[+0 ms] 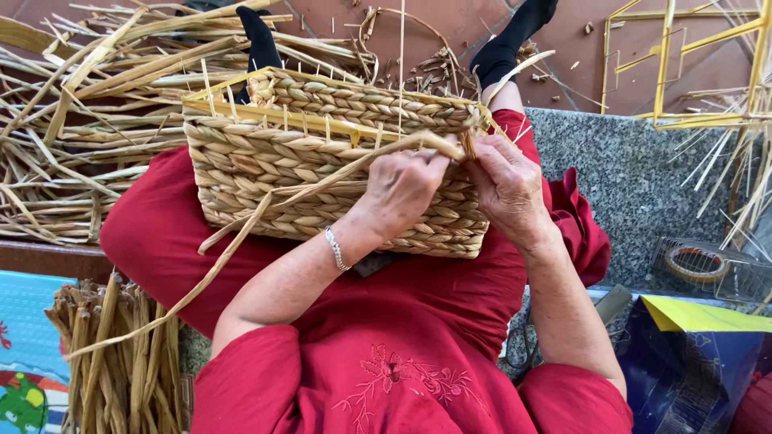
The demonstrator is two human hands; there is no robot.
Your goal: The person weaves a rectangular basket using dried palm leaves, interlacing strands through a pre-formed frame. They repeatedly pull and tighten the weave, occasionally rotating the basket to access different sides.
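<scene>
A rectangular basket [265, 169] woven of braided straw over a yellow wire frame rests on my lap, on my red dress. My left hand [402, 189] grips a long flat straw strand [241, 241] at the basket's near right corner; the strand trails down to the left past my knee. My right hand [508, 189] pinches the same strand's twisted end at the corner rim, right beside my left hand. A silver bracelet sits on my left wrist.
Loose straw [88, 104] lies piled at the left on the reddish floor. A bundle of cut stalks [129, 362] stands at lower left. An empty yellow wire frame [683, 64] stands at top right. A grey stone ledge [635, 177], a wire cage with a tape roll [698, 264] and a blue bag [691, 370] are on the right.
</scene>
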